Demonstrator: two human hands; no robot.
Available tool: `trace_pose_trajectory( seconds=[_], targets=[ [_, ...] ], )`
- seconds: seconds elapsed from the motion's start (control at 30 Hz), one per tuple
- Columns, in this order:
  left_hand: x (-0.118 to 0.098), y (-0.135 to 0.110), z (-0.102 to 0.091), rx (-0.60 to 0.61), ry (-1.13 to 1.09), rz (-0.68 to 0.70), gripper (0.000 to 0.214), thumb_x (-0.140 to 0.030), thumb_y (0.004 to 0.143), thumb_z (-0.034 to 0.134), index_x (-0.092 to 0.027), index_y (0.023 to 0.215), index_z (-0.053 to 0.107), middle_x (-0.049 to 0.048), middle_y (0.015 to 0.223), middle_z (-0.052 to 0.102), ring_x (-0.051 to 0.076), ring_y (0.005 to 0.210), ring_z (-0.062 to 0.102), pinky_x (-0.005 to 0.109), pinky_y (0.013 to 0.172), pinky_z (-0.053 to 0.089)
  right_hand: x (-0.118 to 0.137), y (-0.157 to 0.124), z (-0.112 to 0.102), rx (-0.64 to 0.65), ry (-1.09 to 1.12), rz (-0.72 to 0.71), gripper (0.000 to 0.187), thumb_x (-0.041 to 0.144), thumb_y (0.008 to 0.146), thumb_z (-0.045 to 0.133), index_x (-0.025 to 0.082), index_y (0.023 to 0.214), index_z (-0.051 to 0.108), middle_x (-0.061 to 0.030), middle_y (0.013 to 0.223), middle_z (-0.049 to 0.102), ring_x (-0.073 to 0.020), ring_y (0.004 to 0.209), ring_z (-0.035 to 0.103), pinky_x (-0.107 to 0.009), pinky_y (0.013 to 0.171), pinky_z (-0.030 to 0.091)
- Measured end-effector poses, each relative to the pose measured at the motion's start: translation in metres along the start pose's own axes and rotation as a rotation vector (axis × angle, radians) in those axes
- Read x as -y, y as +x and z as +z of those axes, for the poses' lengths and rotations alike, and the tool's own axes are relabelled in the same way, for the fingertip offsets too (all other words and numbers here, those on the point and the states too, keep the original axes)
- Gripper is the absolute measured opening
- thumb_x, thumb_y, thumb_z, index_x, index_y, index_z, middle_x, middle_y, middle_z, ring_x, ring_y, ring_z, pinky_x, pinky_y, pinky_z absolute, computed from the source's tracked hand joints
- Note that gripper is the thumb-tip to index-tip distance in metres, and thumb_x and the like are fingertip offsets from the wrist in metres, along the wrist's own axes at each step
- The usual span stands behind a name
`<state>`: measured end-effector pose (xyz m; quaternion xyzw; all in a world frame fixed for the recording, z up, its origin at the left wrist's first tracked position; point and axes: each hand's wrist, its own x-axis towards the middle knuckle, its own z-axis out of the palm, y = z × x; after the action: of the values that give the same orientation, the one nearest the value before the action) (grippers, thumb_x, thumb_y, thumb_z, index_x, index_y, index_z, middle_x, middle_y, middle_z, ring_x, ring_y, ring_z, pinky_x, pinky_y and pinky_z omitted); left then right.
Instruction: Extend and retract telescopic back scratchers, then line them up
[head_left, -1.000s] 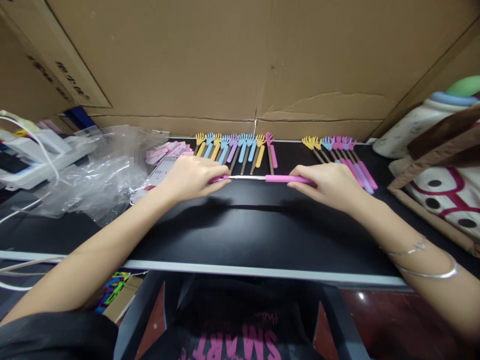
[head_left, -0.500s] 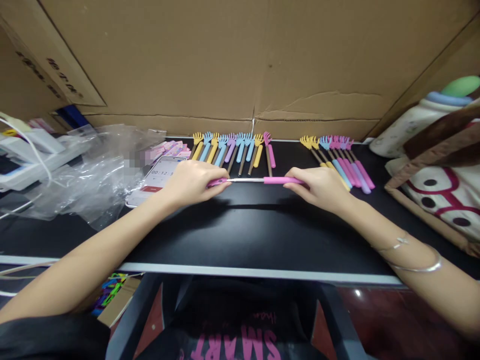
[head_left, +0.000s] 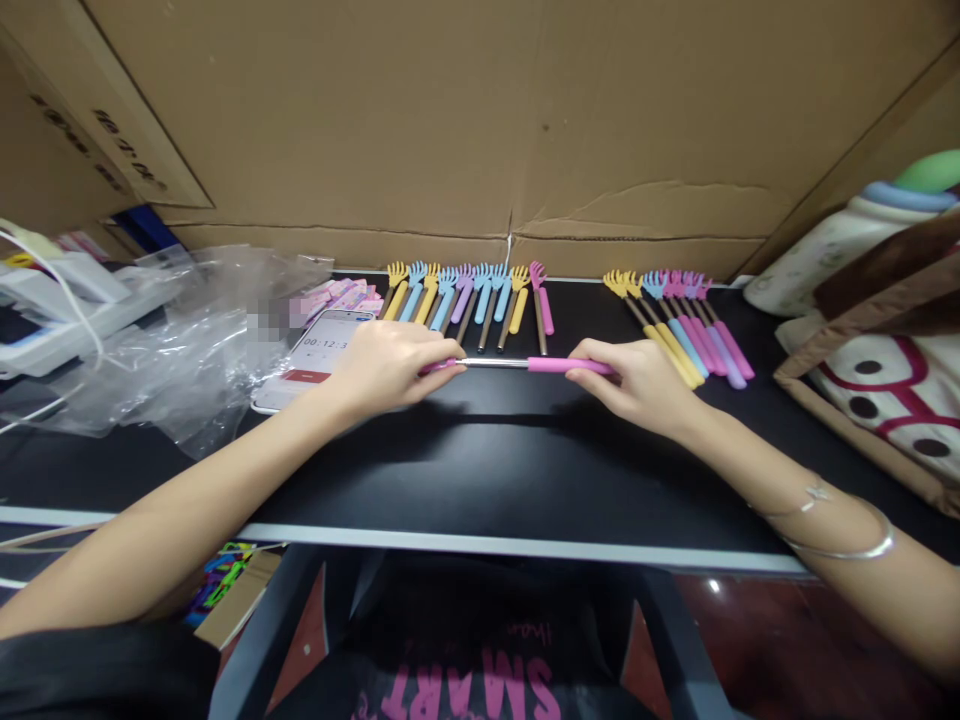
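Note:
A pink back scratcher (head_left: pixel 499 363) is stretched level above the black table between my hands. My left hand (head_left: pixel 390 365) pinches its pink head end, and the fingers cover most of that end. A short silvery rod shows in the middle. At the other end, my right hand (head_left: pixel 637 380) grips the pink handle (head_left: pixel 559 365) between thumb and fingers. Behind my hands lies a row of back scratchers (head_left: pixel 484 300) in yellow, blue, purple and pink. Farther right, a second group of back scratchers (head_left: pixel 694 325) lies close together, handles toward me.
A phone (head_left: pixel 300 375) showing a timer lies beside my left hand, next to crumpled clear plastic bags (head_left: pixel 180 350) and pink wrappers (head_left: pixel 341 297). At right stand a bottle (head_left: pixel 817 250) and a fabric bag (head_left: pixel 885 390). A cardboard wall (head_left: pixel 360 130) closes off the back.
My right fingers have loosened a little on the handle, so more of it shows. My left hand has shifted slightly right. The rows of scratchers are unchanged.

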<state>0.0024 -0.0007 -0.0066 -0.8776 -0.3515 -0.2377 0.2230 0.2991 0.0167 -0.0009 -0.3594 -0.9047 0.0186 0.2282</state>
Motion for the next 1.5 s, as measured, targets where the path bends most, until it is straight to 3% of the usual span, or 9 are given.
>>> trace_pose_trajectory(
  seconds=[0.23,0.5,0.73,1.0,1.2,1.5],
  targets=[
    [-0.002,0.0,0.001,-0.001,0.009,-0.021,0.031,-0.035,0.092,0.044,-0.022,0.079,0.069,-0.0004,0.066,0.069,0.012,0.063,0.063,0.024,0.05,0.031,0.0,0.0,-0.001,-0.014,-0.054,-0.002,0.028,0.042,0.089,0.047,0.02,0.081,0.061,0.0036,0.053,0.056,-0.0095,0.044,0.045,-0.023,0.051,0.03],
    [-0.003,0.003,0.0,-0.003,0.009,-0.025,0.032,-0.037,0.092,0.044,-0.021,0.081,0.069,-0.0001,0.07,0.071,0.012,0.064,0.064,0.024,0.048,0.028,-0.006,0.0,-0.018,-0.016,-0.391,-0.062,0.047,0.055,0.092,0.034,0.021,0.078,0.063,0.0008,0.05,0.055,-0.0124,0.049,0.05,-0.024,0.048,0.023],
    [0.008,0.004,-0.005,0.064,0.004,-0.022,0.033,-0.041,0.093,0.043,-0.023,0.084,0.069,-0.0022,0.074,0.072,0.012,0.069,0.065,0.024,0.051,0.029,-0.01,0.001,-0.013,0.015,-0.416,-0.073,0.052,0.057,0.093,0.028,0.021,0.08,0.062,0.0005,0.05,0.054,-0.0126,0.048,0.05,-0.024,0.047,0.023],
    [0.025,0.002,-0.009,0.076,0.052,-0.08,0.032,-0.041,0.092,0.044,-0.023,0.084,0.069,-0.0004,0.075,0.071,0.014,0.071,0.064,0.024,0.052,0.029,-0.018,0.002,-0.021,0.031,-0.239,0.06,0.037,0.054,0.088,0.041,0.023,0.08,0.06,0.0031,0.05,0.05,-0.0112,0.044,0.042,-0.024,0.049,0.026],
    [0.024,0.001,-0.007,0.083,0.025,-0.026,0.035,-0.039,0.094,0.041,-0.022,0.084,0.069,-0.0002,0.074,0.07,0.013,0.07,0.063,0.024,0.053,0.031,-0.012,0.003,-0.015,0.069,0.012,0.103,0.03,0.047,0.087,0.045,0.021,0.074,0.052,0.0052,0.05,0.042,-0.0094,0.044,0.037,-0.024,0.05,0.027],
    [0.018,0.001,-0.013,-0.044,0.157,0.036,0.032,-0.038,0.092,0.045,-0.023,0.08,0.07,0.0,0.06,0.064,0.013,0.061,0.058,0.025,0.05,0.028,-0.009,0.004,-0.009,0.159,0.314,0.155,0.036,0.049,0.088,0.043,0.019,0.068,0.047,0.0041,0.057,0.04,-0.0086,0.051,0.034,-0.025,0.051,0.027]
  ],
)
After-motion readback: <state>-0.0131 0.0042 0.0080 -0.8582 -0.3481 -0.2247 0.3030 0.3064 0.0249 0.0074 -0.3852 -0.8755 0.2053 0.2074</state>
